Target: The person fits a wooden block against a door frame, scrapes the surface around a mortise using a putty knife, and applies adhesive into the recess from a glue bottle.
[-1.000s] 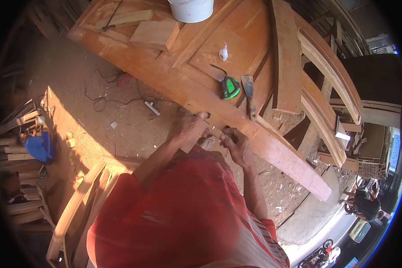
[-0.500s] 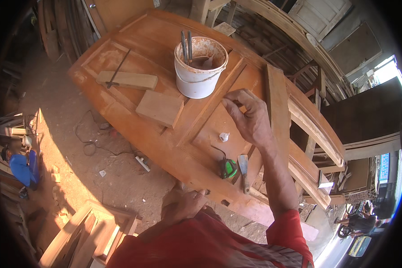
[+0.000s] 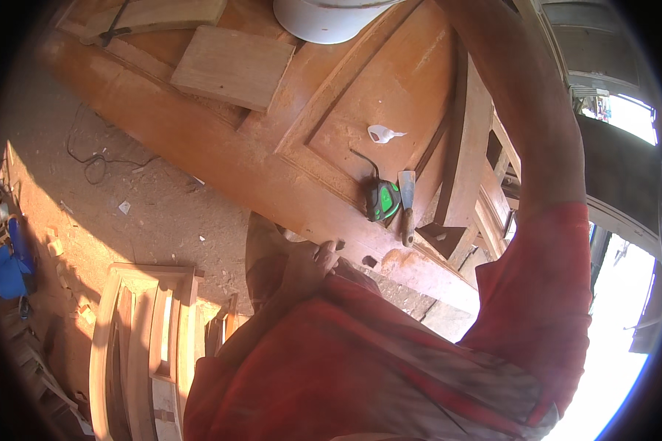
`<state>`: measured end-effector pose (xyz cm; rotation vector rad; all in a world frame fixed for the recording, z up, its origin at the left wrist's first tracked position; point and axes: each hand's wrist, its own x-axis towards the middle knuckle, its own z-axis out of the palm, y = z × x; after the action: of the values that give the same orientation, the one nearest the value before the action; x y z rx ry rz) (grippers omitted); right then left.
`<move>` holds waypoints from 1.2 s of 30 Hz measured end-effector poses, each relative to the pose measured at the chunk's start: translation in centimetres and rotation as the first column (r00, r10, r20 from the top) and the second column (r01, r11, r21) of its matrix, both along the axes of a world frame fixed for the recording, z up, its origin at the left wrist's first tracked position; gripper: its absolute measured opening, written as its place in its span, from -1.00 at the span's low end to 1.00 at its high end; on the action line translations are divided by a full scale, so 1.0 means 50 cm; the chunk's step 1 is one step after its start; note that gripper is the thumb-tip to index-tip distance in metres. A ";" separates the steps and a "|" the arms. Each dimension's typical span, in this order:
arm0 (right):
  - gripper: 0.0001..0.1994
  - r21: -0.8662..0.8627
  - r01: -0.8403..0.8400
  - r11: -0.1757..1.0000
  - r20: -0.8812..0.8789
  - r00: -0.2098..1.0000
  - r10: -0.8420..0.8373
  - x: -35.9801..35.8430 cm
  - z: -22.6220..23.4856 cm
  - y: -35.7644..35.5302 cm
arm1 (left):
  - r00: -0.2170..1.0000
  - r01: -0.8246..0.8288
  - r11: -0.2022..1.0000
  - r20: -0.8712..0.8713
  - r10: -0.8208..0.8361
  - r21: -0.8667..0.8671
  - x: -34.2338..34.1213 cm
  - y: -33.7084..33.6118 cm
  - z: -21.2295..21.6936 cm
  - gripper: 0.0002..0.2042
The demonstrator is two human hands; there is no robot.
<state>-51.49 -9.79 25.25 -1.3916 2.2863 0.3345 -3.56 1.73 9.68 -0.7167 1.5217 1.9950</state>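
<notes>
My left hand (image 3: 310, 263) is low by the near edge of a brown wooden panelled door (image 3: 221, 158), its fingers curled in; what they hold, if anything, is hidden. My right arm (image 3: 526, 95) stretches up past the top edge of the view, so that hand is out of sight. On the door, a black and green tape measure (image 3: 384, 200) lies beside a putty knife (image 3: 407, 209). Farther up is a small crumpled white piece (image 3: 383, 134). A white bucket (image 3: 327, 20) stands at the top, only its lower part showing.
A flat wooden block (image 3: 234, 67) and a longer wooden piece (image 3: 154, 18) lie on the door's left part. A thick plank (image 3: 469, 147) crosses its right side. Wooden frames (image 3: 143, 331) stand at lower left. A cord (image 3: 95, 162) lies on the dusty floor.
My right hand has gone from above the door up out of view, arm stretched. The view has shifted, so the bucket is now cut off at the top. My left hand stays near the door's edge.
</notes>
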 end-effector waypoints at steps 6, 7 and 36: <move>-0.50 0.003 0.021 1.000 0.049 0.999 -0.021 0.009 -0.008 0.023 | 0.995 -0.055 0.992 0.094 0.044 0.114 0.020 0.014 -0.035 -0.61; -0.51 0.005 0.025 1.000 0.053 0.998 -0.025 0.012 -0.008 0.027 | 0.995 -0.048 0.993 0.089 0.038 0.105 0.021 0.017 -0.035 -0.61; -0.62 -0.067 -0.069 0.995 -0.027 0.997 0.068 0.003 -0.021 0.035 | 0.989 -0.139 0.976 0.080 0.127 0.167 0.010 0.004 0.005 -0.62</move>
<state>-51.34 -8.03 24.21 -1.5102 2.2931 0.2989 -3.06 1.92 9.94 -0.8253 1.2729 2.1458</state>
